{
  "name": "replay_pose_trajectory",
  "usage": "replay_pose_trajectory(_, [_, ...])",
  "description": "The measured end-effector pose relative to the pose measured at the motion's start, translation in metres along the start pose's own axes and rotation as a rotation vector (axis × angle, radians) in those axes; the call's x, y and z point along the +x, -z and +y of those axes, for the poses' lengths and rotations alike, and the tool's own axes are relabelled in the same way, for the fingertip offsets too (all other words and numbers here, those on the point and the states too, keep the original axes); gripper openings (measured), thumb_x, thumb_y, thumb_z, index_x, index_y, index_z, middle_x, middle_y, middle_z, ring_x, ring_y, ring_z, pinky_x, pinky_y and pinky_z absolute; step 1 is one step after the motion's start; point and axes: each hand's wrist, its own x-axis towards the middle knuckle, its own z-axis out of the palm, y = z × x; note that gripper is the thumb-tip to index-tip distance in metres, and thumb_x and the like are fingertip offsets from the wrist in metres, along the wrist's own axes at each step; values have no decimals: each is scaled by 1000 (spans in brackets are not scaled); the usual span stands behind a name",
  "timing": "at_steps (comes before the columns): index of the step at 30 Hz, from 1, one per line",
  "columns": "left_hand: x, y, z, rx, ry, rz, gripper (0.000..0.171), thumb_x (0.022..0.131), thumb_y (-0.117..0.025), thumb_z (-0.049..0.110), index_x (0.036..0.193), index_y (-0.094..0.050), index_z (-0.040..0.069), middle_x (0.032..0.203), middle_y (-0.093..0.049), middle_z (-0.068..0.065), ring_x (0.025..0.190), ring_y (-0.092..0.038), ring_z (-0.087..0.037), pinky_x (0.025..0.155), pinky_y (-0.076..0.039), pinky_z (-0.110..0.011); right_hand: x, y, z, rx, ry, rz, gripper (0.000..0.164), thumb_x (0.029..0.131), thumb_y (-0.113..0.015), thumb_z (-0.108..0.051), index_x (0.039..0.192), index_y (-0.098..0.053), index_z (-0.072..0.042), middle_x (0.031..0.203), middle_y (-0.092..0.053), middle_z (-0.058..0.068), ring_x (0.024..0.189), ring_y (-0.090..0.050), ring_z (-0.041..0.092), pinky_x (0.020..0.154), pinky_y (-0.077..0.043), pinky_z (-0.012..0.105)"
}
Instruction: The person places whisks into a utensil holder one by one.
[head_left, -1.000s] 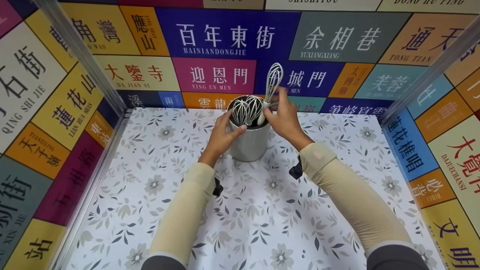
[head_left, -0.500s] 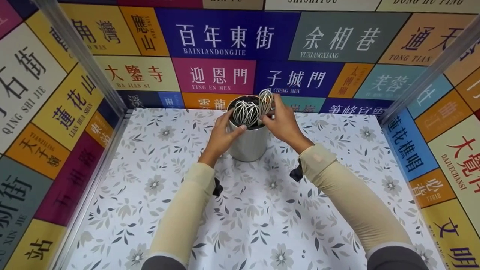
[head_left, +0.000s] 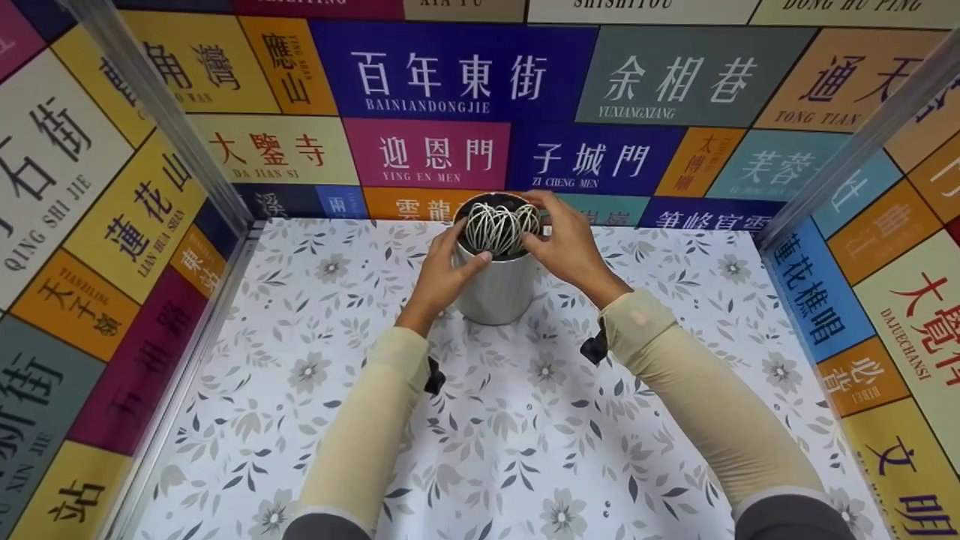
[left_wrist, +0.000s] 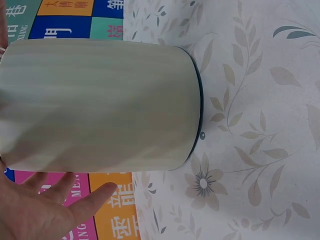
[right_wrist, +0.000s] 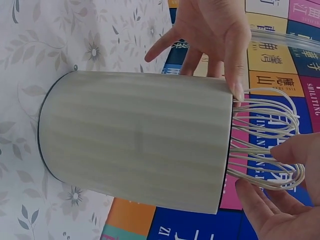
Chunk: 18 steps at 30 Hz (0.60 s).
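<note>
A pale grey utensil canister [head_left: 495, 292] stands upright at the back of the table, with wire whisks [head_left: 489, 229] inside, loops up. My left hand [head_left: 442, 277] holds its left side, thumb at the rim; in the right wrist view the left fingers [right_wrist: 162, 44] spread along the wall. My right hand [head_left: 570, 240] is at the right of the rim. There it pinches the wire loops of a whisk [right_wrist: 285, 182] between thumb and fingers. The handles are hidden inside the canister, which fills much of the left wrist view [left_wrist: 100, 105].
A white tablecloth [head_left: 547, 420] with grey flowers and leaves covers the table. Colourful panels [head_left: 450, 67] with street-sign lettering rise behind and on both sides. Metal corner posts [head_left: 176, 127] stand where the panels meet.
The right hand's whisk has gone down from well above the rim into the canister, its loops now level with the others. The left hand has stayed on the canister.
</note>
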Motion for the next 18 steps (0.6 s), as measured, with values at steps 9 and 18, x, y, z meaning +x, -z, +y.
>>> replay_pose_trajectory(9, [-1, 2, 3, 5, 3, -14, 88, 90, -69, 60, 162, -29, 30, 166, -30, -11, 152, -32, -30, 125, -25, -51, -6, 2, 3, 88, -66, -23, 59, 90, -69, -7, 145, -50, -13, 139, -61, 9, 122, -65, 26, 95, -59, 41])
replay_pose_trajectory(18, [-13, 19, 5, -23, -47, -65, 89, 93, -66, 58, 164, -19, 33, 169, -22, -11, 156, -24, -31, 125, -21, -57, -12, 22, 8, 151, -16, 91, 56, 100, -64, -33, 151, -45, -19, 151, -53, 4, 142, -47, 20, 108, -51, 41])
